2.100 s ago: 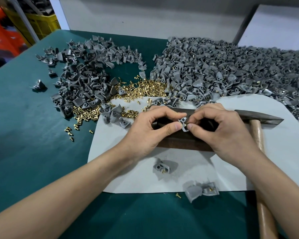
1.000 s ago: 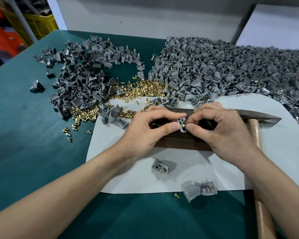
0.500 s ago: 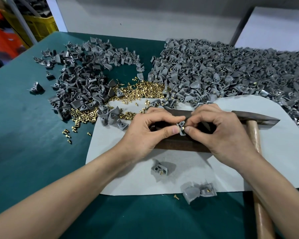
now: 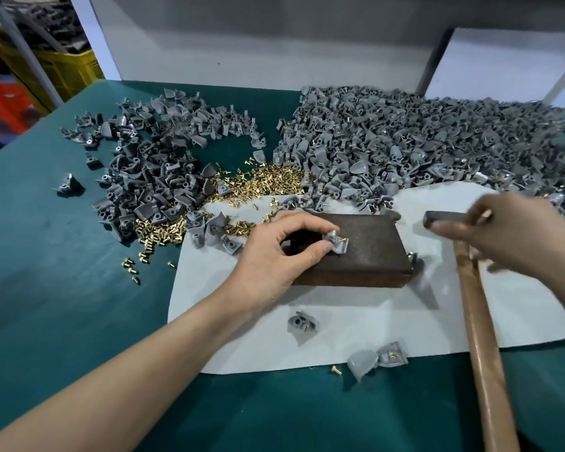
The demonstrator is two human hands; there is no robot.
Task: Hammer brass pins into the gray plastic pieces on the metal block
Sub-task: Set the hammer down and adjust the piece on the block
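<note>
On the block (image 4: 366, 256), toward the table's (image 4: 46, 256) near edge: my left hand (image 4: 268, 265) pinches piece (image 4: 337, 246), steadying pin (image 4: 342, 238) for the strike; right hand (image 4: 509, 239) over hammer (image 4: 480, 321), fingers (image 4: 450, 228) blurred, can't tell.

A worker's bare left forearm runs in from the near left corner of the desk (image 4: 40, 272) toward its middle. The wrist is straight and the back of the left hand (image 4: 268, 259) faces up. Its thumb and forefinger curl inward and pinch a gray plastic piece (image 4: 336, 243), with the knuckles arched above. The right hand (image 4: 509, 236) hangs nearer the desk's right edge, well apart from the left, its forearm coming in from the right side. The hand is blurred, with thumb and fingers reaching leftward, loosely spread, above a hammer (image 4: 483, 353). Whether they touch it cannot be told.
</note>
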